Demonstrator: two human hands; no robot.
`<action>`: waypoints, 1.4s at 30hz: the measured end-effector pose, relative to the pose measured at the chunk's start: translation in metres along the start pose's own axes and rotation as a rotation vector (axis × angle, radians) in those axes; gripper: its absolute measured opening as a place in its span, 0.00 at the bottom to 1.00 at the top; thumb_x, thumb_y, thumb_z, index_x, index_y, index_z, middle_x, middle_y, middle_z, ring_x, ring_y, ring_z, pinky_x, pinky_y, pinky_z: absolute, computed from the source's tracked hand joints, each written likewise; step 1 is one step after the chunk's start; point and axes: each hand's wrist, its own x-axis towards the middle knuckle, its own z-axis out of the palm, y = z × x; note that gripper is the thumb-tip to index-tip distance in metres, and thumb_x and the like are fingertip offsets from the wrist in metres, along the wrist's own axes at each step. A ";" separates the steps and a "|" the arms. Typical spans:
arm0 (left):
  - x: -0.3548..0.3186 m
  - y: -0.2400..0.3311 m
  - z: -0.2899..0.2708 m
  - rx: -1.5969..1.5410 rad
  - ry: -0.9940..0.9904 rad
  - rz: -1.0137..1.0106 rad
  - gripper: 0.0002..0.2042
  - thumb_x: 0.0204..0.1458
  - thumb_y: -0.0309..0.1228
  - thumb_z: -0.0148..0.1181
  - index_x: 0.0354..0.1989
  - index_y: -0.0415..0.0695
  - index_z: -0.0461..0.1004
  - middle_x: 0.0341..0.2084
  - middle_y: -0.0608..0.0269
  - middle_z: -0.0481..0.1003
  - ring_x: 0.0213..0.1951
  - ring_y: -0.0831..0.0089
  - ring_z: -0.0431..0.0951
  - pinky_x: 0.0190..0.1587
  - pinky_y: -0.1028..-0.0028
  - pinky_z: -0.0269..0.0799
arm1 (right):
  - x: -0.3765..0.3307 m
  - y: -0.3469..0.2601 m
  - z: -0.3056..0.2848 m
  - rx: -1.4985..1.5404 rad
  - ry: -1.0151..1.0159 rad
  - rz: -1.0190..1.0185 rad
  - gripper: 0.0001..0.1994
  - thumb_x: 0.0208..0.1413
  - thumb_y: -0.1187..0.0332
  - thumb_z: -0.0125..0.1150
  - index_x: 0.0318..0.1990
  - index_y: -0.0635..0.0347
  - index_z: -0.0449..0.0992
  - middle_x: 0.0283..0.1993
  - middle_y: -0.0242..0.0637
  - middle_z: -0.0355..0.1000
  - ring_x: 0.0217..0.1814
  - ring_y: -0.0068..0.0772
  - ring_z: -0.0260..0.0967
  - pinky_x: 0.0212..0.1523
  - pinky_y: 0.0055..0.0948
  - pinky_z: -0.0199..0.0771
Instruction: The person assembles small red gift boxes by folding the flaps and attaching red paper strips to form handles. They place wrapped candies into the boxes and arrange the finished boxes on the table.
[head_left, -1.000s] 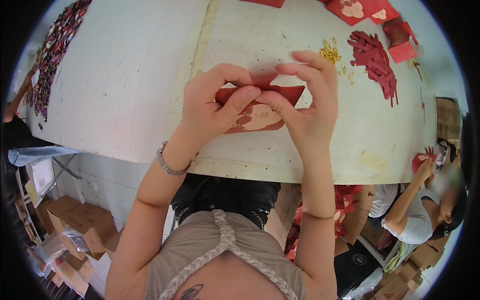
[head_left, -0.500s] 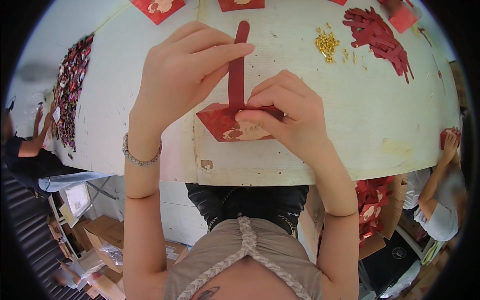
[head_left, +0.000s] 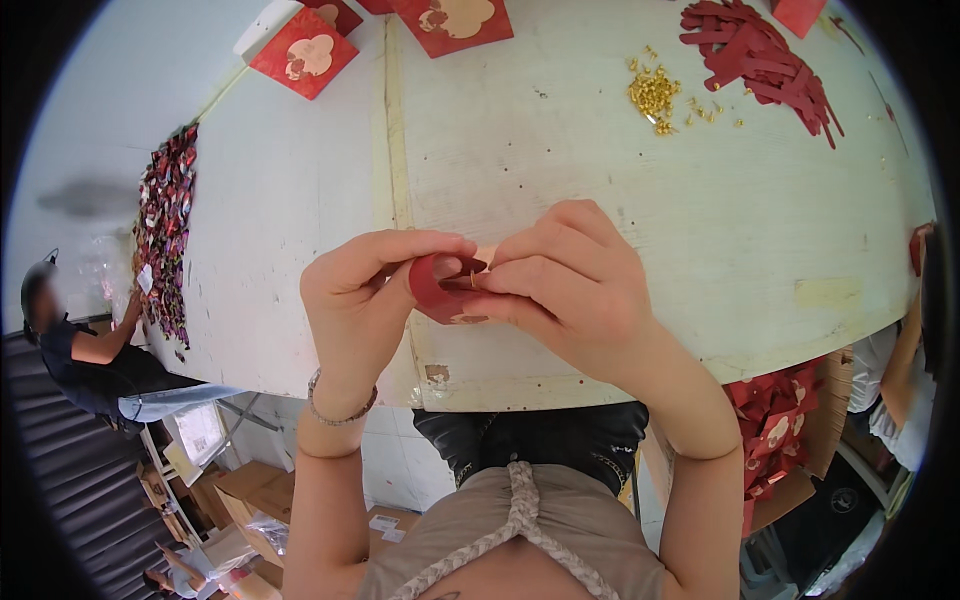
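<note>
Both my hands are together above the near part of the table. My left hand (head_left: 345, 300) is closed on a dark red strip (head_left: 428, 288), which is bent into a loop. Under and between my fingers is a small red paper box (head_left: 468, 319) with a pale printed patch, mostly covered by the hands. My right hand (head_left: 580, 285) pinches the box's edge beside the strip. A tiny gold fastener (head_left: 473, 279) shows at its fingertips; whether it passes through the paper cannot be made out.
Loose gold fasteners (head_left: 652, 92) lie at the far right beside a heap of red strips (head_left: 765, 65). Red boxes (head_left: 305, 58) stand at the far edge. Wrapped sweets (head_left: 168, 230) are piled at left near another person (head_left: 90, 345). A carton (head_left: 832, 420) of red boxes is below right.
The strip stood upright from the box; now it is curled into a loop. My left hand has come down toward my right, and the box is turned and mostly covered.
</note>
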 end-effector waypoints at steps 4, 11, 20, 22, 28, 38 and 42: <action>0.001 -0.008 -0.003 -0.106 -0.019 -0.014 0.07 0.48 0.14 0.51 0.30 0.34 0.77 0.26 0.56 0.78 0.30 0.73 0.78 0.36 0.77 0.75 | 0.001 0.000 -0.001 0.000 0.004 0.011 0.13 0.33 0.66 0.71 0.27 0.56 0.73 0.30 0.26 0.69 0.29 0.29 0.64 0.32 0.28 0.63; -0.008 -0.026 -0.012 -0.124 -0.172 0.332 0.14 0.38 0.09 0.56 0.33 0.37 0.77 0.29 0.57 0.76 0.32 0.73 0.76 0.38 0.76 0.74 | -0.001 -0.007 0.005 0.113 0.041 0.228 0.14 0.31 0.67 0.72 0.29 0.57 0.74 0.30 0.27 0.70 0.30 0.29 0.64 0.32 0.28 0.62; 0.001 -0.031 -0.015 -0.026 -0.350 0.288 0.20 0.28 0.15 0.58 0.37 0.41 0.77 0.40 0.58 0.72 0.40 0.69 0.74 0.39 0.74 0.73 | -0.006 -0.001 0.004 0.052 0.015 -0.089 0.13 0.29 0.71 0.68 0.28 0.60 0.74 0.35 0.30 0.72 0.31 0.27 0.64 0.32 0.25 0.61; 0.005 -0.033 -0.018 -0.043 -0.382 0.268 0.20 0.30 0.15 0.59 0.37 0.40 0.77 0.40 0.57 0.73 0.40 0.69 0.75 0.39 0.75 0.73 | -0.007 0.001 0.006 0.041 0.033 -0.111 0.13 0.29 0.71 0.68 0.27 0.61 0.74 0.34 0.30 0.72 0.31 0.27 0.63 0.32 0.25 0.61; 0.000 -0.041 -0.022 -0.083 -0.386 0.240 0.17 0.37 0.15 0.61 0.39 0.38 0.77 0.40 0.57 0.74 0.40 0.70 0.76 0.37 0.77 0.75 | -0.006 0.002 0.009 0.034 0.059 -0.138 0.13 0.27 0.71 0.68 0.26 0.62 0.74 0.32 0.31 0.72 0.29 0.28 0.63 0.30 0.24 0.61; -0.002 -0.043 -0.018 -0.121 -0.352 0.204 0.12 0.44 0.13 0.56 0.38 0.36 0.76 0.41 0.56 0.74 0.43 0.69 0.76 0.41 0.75 0.78 | -0.006 0.001 0.010 0.014 0.066 -0.135 0.15 0.26 0.73 0.71 0.27 0.62 0.75 0.32 0.32 0.72 0.27 0.29 0.62 0.27 0.24 0.61; -0.007 -0.042 -0.012 -0.088 -0.239 0.190 0.10 0.40 0.12 0.58 0.31 0.38 0.77 0.35 0.57 0.77 0.40 0.68 0.77 0.56 0.62 0.68 | -0.006 -0.002 0.010 0.002 0.082 -0.137 0.15 0.25 0.73 0.72 0.27 0.62 0.75 0.31 0.31 0.71 0.27 0.29 0.61 0.27 0.24 0.61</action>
